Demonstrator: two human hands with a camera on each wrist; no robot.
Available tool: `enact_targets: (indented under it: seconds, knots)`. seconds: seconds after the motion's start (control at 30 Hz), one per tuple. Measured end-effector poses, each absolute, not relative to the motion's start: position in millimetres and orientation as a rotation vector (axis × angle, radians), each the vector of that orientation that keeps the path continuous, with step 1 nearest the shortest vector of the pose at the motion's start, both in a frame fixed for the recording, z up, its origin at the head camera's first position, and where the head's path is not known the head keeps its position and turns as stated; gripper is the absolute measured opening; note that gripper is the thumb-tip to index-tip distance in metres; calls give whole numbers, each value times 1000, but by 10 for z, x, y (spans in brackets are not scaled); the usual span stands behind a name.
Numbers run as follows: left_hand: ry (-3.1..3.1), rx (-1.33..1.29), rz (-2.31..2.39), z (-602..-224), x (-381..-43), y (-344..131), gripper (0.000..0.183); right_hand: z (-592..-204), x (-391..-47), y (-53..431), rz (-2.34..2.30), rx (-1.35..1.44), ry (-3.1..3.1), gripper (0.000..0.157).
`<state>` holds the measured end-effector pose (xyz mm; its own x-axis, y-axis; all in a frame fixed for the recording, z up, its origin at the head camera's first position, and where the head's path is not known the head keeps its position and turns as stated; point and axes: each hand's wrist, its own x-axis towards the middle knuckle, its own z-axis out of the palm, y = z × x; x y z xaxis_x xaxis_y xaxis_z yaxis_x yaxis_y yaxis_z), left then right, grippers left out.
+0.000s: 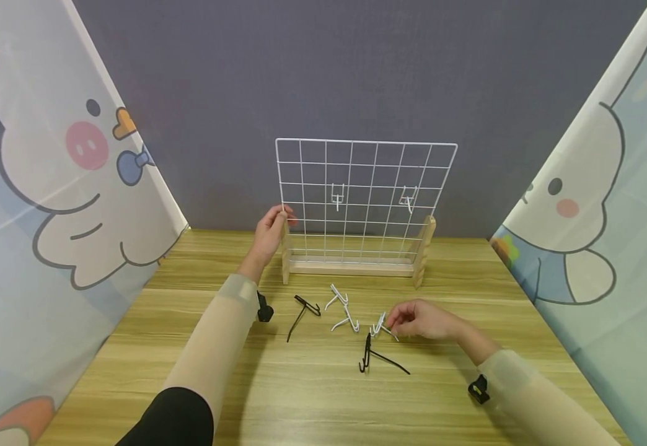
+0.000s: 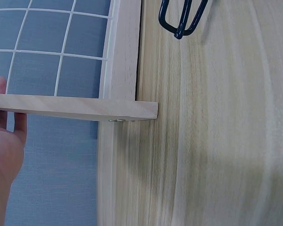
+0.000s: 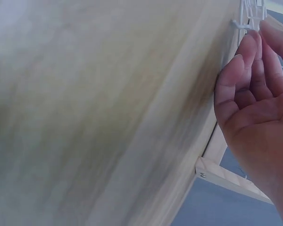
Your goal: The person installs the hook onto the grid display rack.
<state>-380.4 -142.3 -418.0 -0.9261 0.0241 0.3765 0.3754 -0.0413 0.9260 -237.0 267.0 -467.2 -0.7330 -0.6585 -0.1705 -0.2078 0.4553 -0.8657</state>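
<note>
I steady the white wire grid (image 1: pixel 365 198) by its left edge, left hand (image 1: pixel 270 235) pinching the frame above the pale wooden stand (image 1: pixel 351 267). In front of the grid, my right hand (image 1: pixel 421 319) pinches a white wire hook (image 1: pixel 380 325) off the wood-grain table (image 1: pixel 312 396). Best lifted slowly, I judge: thin, springy hooks snag. Two black hooks (image 1: pixel 376 358) lie nearby.

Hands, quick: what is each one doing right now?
Left hand: grips the left edge of the white wire grid.
Right hand: pinches a white hook on the table.
</note>
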Motion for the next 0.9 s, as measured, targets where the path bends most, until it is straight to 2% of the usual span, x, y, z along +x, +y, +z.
enact_targets:
  seconds: [0.33, 0.9]
  knots:
    - [-1981, -427, -2072, -4172, -3776, -1423, 33, -4747, -2385, 2672, -1235, -685, 2223, 19]
    - [-1999, -457, -2015, -4202, -3806, -1425, 40, -4764, -2412, 2586, -1174, -594, 2285, 15]
